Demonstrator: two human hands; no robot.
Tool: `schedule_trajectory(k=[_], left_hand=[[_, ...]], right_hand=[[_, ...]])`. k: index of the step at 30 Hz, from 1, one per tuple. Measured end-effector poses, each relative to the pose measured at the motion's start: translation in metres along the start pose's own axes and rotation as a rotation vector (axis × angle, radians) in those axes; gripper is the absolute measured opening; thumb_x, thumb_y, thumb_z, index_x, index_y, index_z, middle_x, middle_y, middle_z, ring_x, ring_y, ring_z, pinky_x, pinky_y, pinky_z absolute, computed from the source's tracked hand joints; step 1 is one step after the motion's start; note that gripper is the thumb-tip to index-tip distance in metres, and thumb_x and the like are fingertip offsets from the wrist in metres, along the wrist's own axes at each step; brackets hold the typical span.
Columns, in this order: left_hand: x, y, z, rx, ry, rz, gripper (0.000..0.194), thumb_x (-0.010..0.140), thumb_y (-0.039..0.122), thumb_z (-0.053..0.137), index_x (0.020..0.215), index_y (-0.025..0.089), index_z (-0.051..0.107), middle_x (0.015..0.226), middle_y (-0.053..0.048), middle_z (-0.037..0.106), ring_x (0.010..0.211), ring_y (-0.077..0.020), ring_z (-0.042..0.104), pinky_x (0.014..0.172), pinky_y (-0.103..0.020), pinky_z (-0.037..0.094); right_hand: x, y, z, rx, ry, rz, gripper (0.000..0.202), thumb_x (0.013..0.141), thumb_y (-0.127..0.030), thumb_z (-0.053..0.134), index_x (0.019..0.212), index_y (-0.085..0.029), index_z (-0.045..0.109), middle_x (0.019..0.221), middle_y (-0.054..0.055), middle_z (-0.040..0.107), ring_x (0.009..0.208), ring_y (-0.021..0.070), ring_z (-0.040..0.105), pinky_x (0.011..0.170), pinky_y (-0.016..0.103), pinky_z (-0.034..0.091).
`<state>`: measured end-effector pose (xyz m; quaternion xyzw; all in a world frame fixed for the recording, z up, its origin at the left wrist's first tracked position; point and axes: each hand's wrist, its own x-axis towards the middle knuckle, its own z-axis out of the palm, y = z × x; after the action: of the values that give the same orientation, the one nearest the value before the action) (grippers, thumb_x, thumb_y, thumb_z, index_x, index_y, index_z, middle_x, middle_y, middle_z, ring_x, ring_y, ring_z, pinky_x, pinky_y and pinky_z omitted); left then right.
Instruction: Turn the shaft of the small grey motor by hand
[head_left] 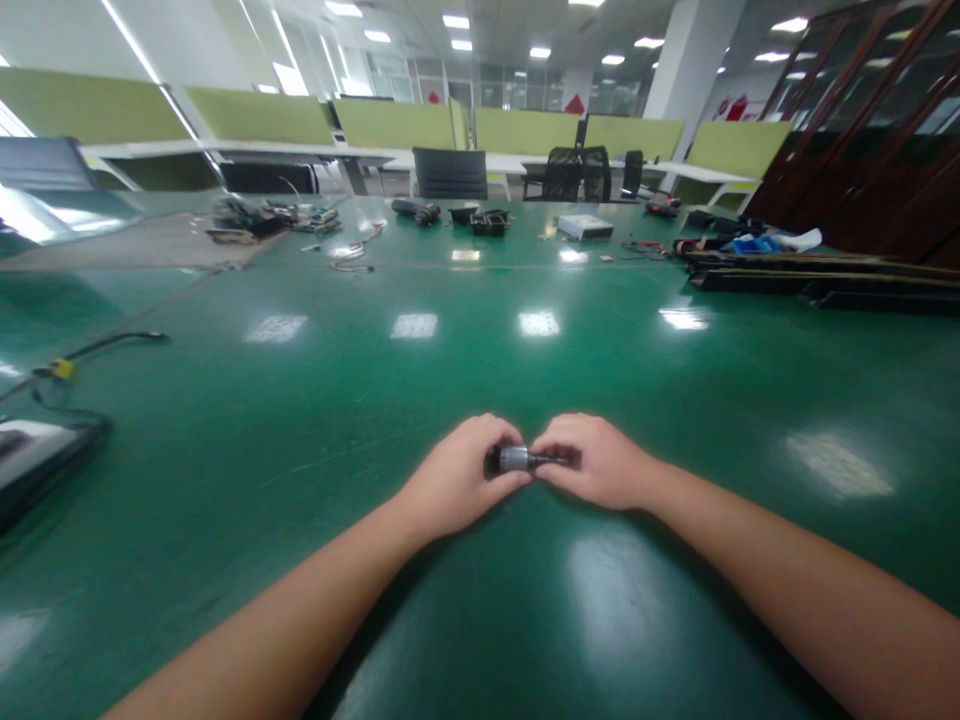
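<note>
Low over the green tabletop (330, 400), a small grey metal cylinder (514, 459) that looks like a drill chuck lies sideways between my hands. My left hand (472, 475) is closed around its dark left end, the thumb along the near side. From its right end a thin dark shaft (551, 460) runs into my right hand (589, 462), whose thumb and fingers are closed around it. My fingers hide parts of both ends. The fingertips of the two hands almost meet.
At the left edge lies a dark-edged device (56, 455) with a black cable (112, 342). Loose electronic parts (259, 218), a black part (490, 222) and a silver box (584, 227) sit far back. Long black strips (825, 280) are stacked at the right.
</note>
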<state>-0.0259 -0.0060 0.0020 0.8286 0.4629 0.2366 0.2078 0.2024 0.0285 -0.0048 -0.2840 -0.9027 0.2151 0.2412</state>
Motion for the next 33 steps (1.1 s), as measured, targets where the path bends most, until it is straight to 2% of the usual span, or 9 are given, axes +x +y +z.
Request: schedule_trajectory(k=[8,14,21,27,33], left_hand=[[0.0002,0.0019,-0.0007,0.013,-0.007,0.018,0.026,0.083,0.038,0.073,0.1,0.022,0.063,0.097,-0.003,0.065,0.092,-0.0224,0.06,0.082,-0.036,0.046],[0.0003,0.0016,0.0,0.0,0.007,0.0,0.023,0.085,0.036,0.071,0.101,0.022,0.063,0.097,-0.003,0.065,0.091,-0.0217,0.06,0.081,-0.035,0.047],[0.0008,0.0027,-0.0013,-0.007,0.005,-0.055,0.023,0.079,0.035,0.075,0.092,0.02,0.063,0.091,-0.003,0.065,0.086,-0.0223,0.061,0.075,-0.034,0.047],[0.0006,0.0018,-0.002,-0.009,0.003,-0.028,0.022,0.08,0.034,0.075,0.092,0.02,0.063,0.091,-0.003,0.065,0.087,-0.022,0.06,0.076,-0.034,0.047],[0.0009,0.0017,-0.0017,-0.011,0.0,-0.019,0.021,0.08,0.033,0.075,0.091,0.02,0.062,0.09,-0.002,0.064,0.086,-0.0218,0.06,0.076,-0.033,0.046]], right_hand=[[-0.0003,0.0031,0.0014,0.004,-0.007,-0.007,0.009,0.084,-0.019,0.069,0.092,-0.019,0.072,0.083,0.002,0.068,0.076,0.0152,0.059,0.073,0.028,0.043],[-0.0006,0.0025,0.0013,0.006,-0.005,-0.011,0.01,0.084,-0.02,0.069,0.093,-0.019,0.072,0.083,0.002,0.069,0.077,0.0155,0.06,0.074,0.029,0.045],[-0.0016,0.0001,-0.0019,0.052,0.026,-0.064,0.018,0.08,-0.02,0.073,0.099,-0.018,0.073,0.094,0.006,0.071,0.085,0.0179,0.064,0.078,0.03,0.049],[-0.0012,0.0014,0.0,0.02,0.007,-0.041,0.012,0.085,-0.02,0.07,0.097,-0.021,0.073,0.091,0.004,0.074,0.086,0.0186,0.066,0.083,0.033,0.049],[-0.0012,0.0016,0.0,0.023,0.0,-0.01,0.011,0.085,-0.019,0.07,0.095,-0.02,0.074,0.089,0.004,0.073,0.082,0.0171,0.065,0.08,0.03,0.048]])
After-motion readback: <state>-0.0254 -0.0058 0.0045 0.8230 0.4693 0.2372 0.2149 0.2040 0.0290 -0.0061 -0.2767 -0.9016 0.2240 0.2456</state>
